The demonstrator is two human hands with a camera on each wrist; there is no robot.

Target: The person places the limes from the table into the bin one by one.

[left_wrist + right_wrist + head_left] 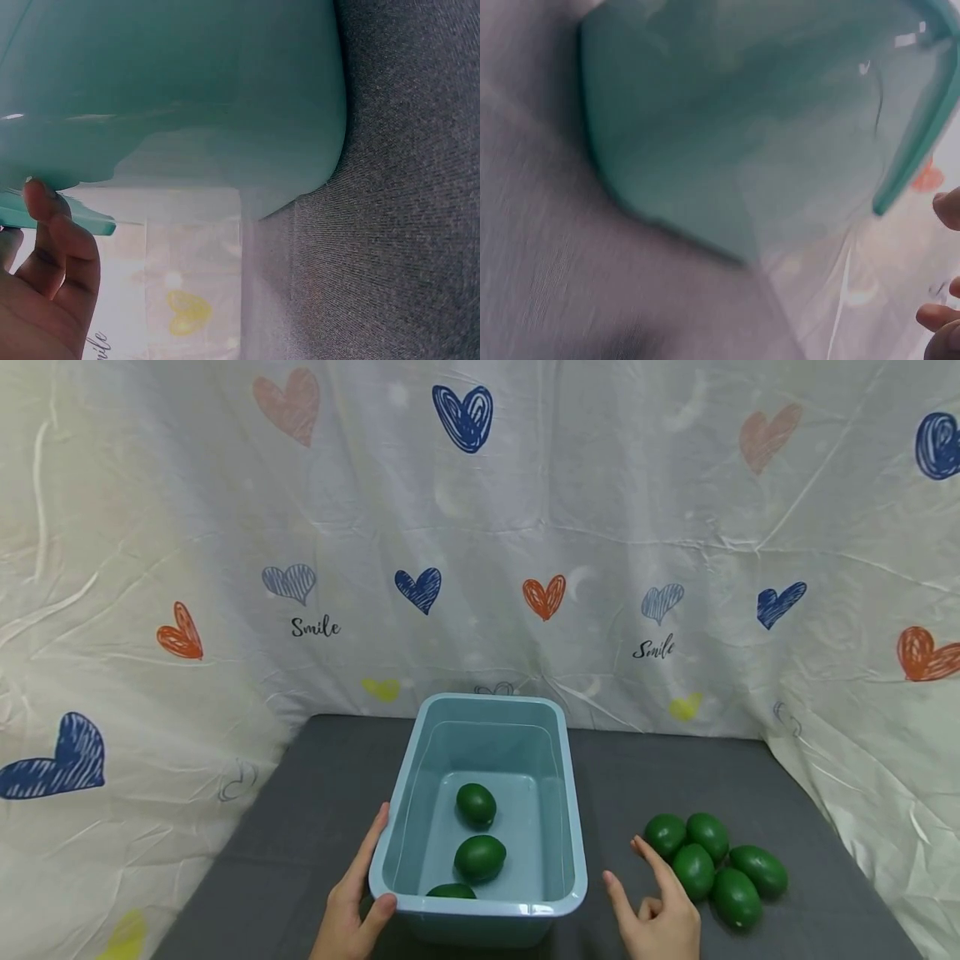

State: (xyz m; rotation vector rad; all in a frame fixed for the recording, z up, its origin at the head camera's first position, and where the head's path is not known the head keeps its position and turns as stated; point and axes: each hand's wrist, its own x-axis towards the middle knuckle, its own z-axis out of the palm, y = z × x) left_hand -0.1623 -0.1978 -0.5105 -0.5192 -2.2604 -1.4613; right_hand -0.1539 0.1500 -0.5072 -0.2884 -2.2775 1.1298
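Gripping one tub (573, 827) at lower centre with left hand (348, 906); right hand (660, 914) relaxed beside five avocados (712, 864); three avocados inside (477, 839).

I see a light blue plastic tub (564, 793) standing upright on the dark grey counter (315, 810), its long side running away from me. Inside lie three dark green avocados (479, 857), one half hidden under the near rim. Just right of the tub, five more green avocados (693, 870) sit clustered, touching each other.
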